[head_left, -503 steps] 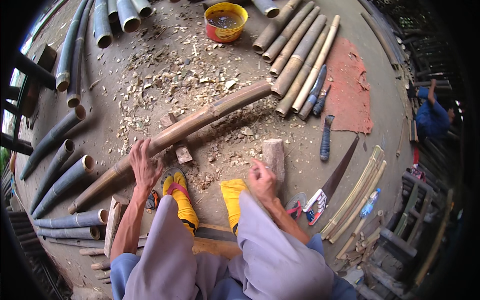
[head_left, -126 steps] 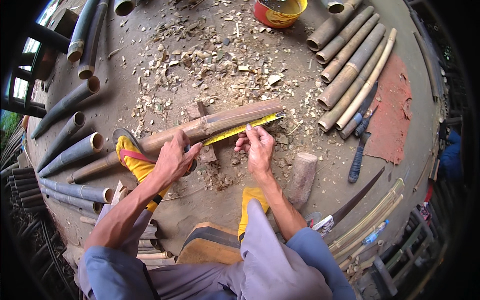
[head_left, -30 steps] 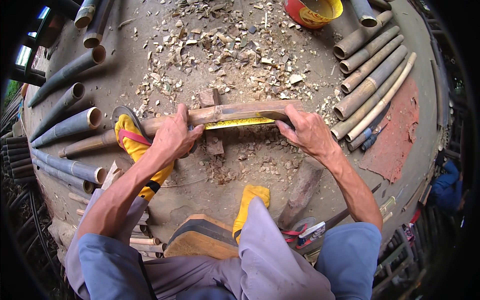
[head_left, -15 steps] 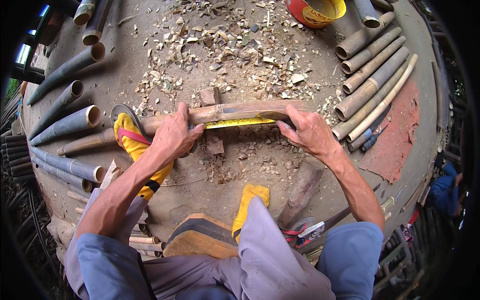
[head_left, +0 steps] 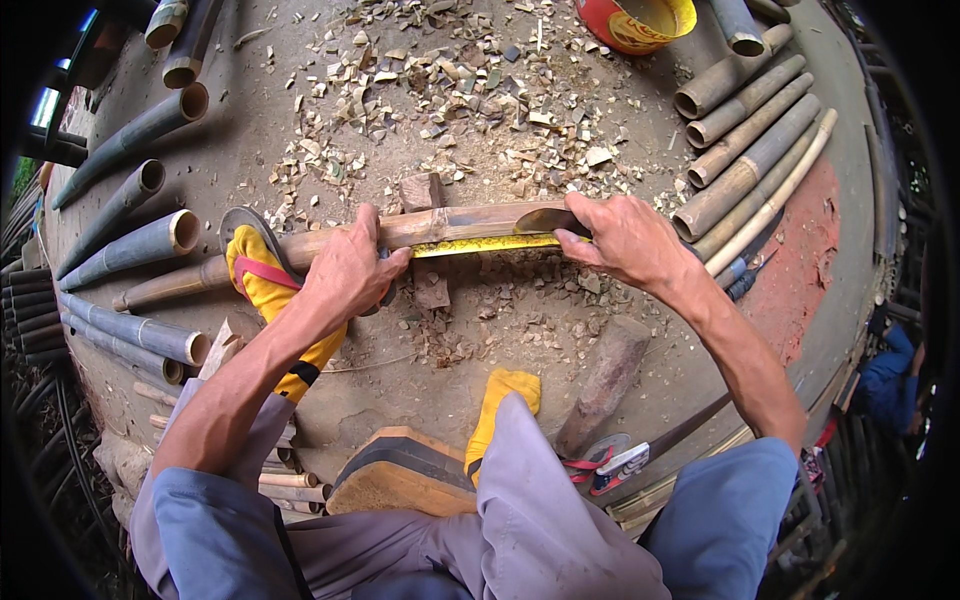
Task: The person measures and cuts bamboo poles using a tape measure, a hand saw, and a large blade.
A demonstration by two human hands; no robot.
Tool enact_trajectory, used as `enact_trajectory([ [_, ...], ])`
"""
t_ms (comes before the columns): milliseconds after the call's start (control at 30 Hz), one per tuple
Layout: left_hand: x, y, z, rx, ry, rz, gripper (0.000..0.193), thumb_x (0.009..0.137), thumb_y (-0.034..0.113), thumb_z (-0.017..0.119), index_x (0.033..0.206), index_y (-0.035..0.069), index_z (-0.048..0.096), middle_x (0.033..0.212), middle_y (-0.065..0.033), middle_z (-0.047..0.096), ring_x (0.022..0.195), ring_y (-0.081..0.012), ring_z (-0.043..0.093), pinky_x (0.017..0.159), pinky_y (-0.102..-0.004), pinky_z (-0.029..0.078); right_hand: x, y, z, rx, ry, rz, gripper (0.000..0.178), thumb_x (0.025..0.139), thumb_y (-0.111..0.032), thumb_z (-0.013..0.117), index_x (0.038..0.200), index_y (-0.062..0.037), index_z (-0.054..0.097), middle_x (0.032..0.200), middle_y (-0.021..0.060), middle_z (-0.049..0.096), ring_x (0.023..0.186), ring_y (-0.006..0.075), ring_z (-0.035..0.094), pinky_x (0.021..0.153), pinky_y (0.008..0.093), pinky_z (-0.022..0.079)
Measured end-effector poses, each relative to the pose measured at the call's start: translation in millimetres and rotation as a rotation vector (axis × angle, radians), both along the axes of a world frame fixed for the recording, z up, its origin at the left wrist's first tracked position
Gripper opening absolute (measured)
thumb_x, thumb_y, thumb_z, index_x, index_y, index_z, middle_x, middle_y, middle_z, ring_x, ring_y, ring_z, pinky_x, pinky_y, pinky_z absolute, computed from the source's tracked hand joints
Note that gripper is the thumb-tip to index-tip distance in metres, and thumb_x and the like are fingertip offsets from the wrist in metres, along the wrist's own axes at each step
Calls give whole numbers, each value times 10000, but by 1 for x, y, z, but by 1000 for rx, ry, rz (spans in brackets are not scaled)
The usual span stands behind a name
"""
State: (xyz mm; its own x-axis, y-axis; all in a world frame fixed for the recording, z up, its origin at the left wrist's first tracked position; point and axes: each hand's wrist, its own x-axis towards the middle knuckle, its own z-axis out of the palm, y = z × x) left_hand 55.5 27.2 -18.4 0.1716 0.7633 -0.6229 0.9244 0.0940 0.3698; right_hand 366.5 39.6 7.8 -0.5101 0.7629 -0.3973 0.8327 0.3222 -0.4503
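Bamboo (head_left: 405, 233), smooth, round; left fingers (head_left: 366, 222) clamp yellow tape (head_left: 480, 244), right fingers (head_left: 584, 211) grip curved blade (head_left: 543, 220).

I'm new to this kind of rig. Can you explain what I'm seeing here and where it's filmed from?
There is no machine: a person works bare-handed. The view comes from a wide fisheye camera worn on the head, looking down, so straight edges bend toward the rim. The left hand rests on a brown bamboo pole, at one end of an exposed yellow measuring tape. The right hand holds a dark-bladed tool at the pole, its handle hidden. On the ground lie wood chips and more bamboo lengths; a red-and-yellow bucket stands beyond.
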Motion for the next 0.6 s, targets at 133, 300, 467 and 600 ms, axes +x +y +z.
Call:
enact_trajectory([
  [133,2,4,3,-63,-17,21,458,842,336,618,982,-45,405,796,-339,596,799,-480,612,712,-507,479,5,17,-7,51,5,91,304,873,-317,583,870,-30,483,620,201,583,597,400,597,561,480,491],
  [300,4,6,0,-21,8,4,392,844,318,630,893,9,394,659,-208,567,661,-352,621,592,-428,458,37,35,-18,333,-16,-244,293,974,-290,456,838,-31,457,533,90,560,368,126,472,284,271,377],
  [467,-2,0,-3,31,15,-2,416,835,335,634,894,0,395,690,-238,570,700,-394,611,619,-449,449,26,3,-2,284,192,-372,253,942,-245,524,820,-29,473,490,110,552,403,205,565,341,350,456],
  [600,2,0,0,24,0,5,428,829,346,637,902,-2,398,694,-234,577,694,-402,607,620,-457,447,5,-20,-2,238,107,-278,256,886,-243,596,833,-28,467,536,195,560,524,369,613,485,460,486],
])
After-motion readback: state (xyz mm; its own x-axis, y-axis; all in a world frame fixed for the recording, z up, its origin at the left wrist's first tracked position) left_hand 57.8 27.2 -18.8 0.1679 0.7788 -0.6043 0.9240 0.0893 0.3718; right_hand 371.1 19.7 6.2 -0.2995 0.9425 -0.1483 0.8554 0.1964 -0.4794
